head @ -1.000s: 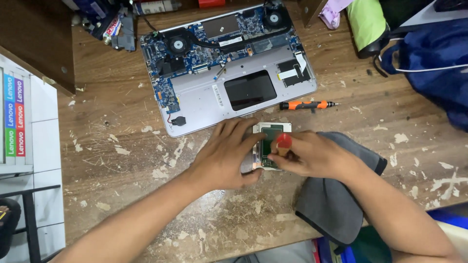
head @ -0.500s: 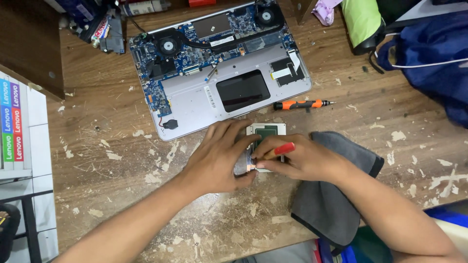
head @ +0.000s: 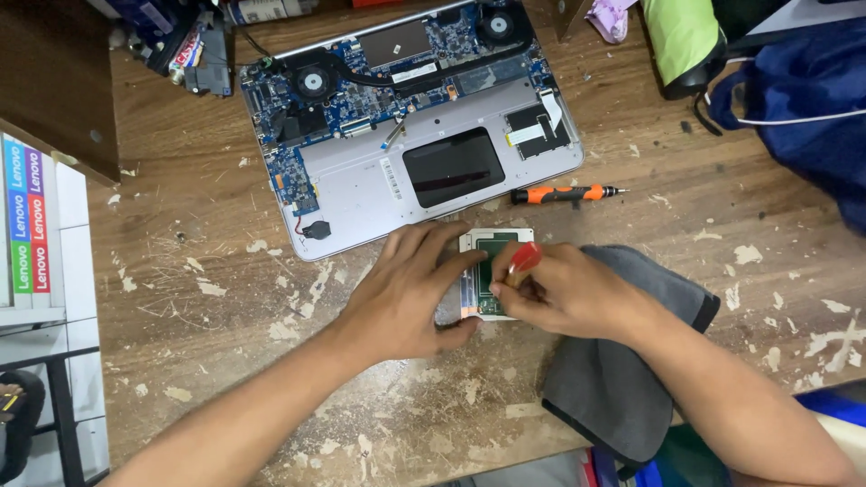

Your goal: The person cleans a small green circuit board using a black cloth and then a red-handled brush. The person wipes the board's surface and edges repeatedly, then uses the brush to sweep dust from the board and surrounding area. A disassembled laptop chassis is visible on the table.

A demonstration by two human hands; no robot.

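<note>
The fingers of the left hand (head: 406,293) are spread and pressed down on a small rectangular module (head: 492,271) with a pale frame and a green board face, pinning it flat to the wooden surface (head: 207,343). The fingers of the right hand (head: 564,293) are clenched around a red-handled tool (head: 523,260), seemingly a small screwdriver, with its tip hidden where it meets the module. The module lies about mid-surface, just in front of the near edge of the opened laptop (head: 406,135) and touching the left edge of a grey cloth (head: 631,379) that the right hand rests over.

The laptop sits toward the far edge with its bottom cover off, so that fans, blue circuit board and a black rectangular opening show. An orange-and-black screwdriver (head: 564,193) lies loose on the surface between the laptop's near right corner and the cloth. A blue bag (head: 803,108) fills the far right corner, and odd bits of hardware (head: 185,45) crowd the far left corner.

As a judgement: the disassembly is well along, since the case is open and this part is out of the machine. What seems to be in hand is work on the removed part itself; whether any of its fasteners are out cannot be told, and the laptop is not yet reassembled
</note>
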